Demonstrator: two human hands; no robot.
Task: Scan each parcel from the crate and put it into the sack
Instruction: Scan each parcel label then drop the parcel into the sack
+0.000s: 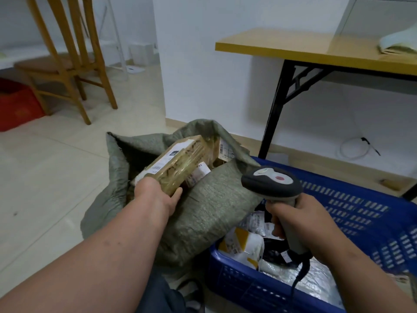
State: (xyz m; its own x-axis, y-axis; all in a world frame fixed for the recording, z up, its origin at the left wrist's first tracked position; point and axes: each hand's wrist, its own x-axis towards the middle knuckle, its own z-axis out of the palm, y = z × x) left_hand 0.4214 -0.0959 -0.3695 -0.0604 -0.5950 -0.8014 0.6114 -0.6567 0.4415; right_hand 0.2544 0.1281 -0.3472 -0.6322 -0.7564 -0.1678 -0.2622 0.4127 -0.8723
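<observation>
Head view: my left hand [158, 195] grips the near end of 1 taped box [178, 161], thumb along its side. The box's long axis runs up and right, its far end already over the open mouth of the sack [203, 213] at frame centre, so I judge the drop is a short push forward. My right hand [300, 220] is wrapped round the scanner [272, 182] over the crate [352, 213], lower right, where more parcels [246, 242] lie.
</observation>
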